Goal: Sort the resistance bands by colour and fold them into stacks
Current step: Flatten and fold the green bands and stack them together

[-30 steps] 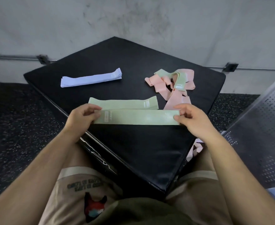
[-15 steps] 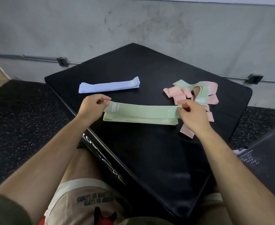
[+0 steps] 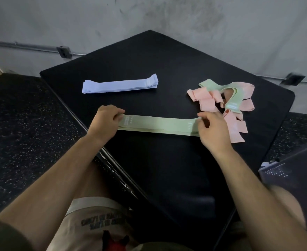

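A flat stack of green bands (image 3: 158,125) lies across the middle of the black padded box (image 3: 167,169). My left hand (image 3: 104,121) pinches its left end and my right hand (image 3: 213,129) pinches its right end. A neat stack of lilac bands (image 3: 120,86) lies further back on the left. At the right sits a loose heap of pink bands (image 3: 236,127) with one green band (image 3: 230,98) tangled on top of it.
The box stands on speckled black rubber flooring (image 3: 22,133) against a grey concrete wall (image 3: 149,15). A dark perforated panel (image 3: 297,171) rises at the right edge. My knees and beige shorts (image 3: 94,223) are below the box's near corner.
I carried the green band away from me and laid it on top of the other green band. Both hands still pinch its ends. The camera view shifted.
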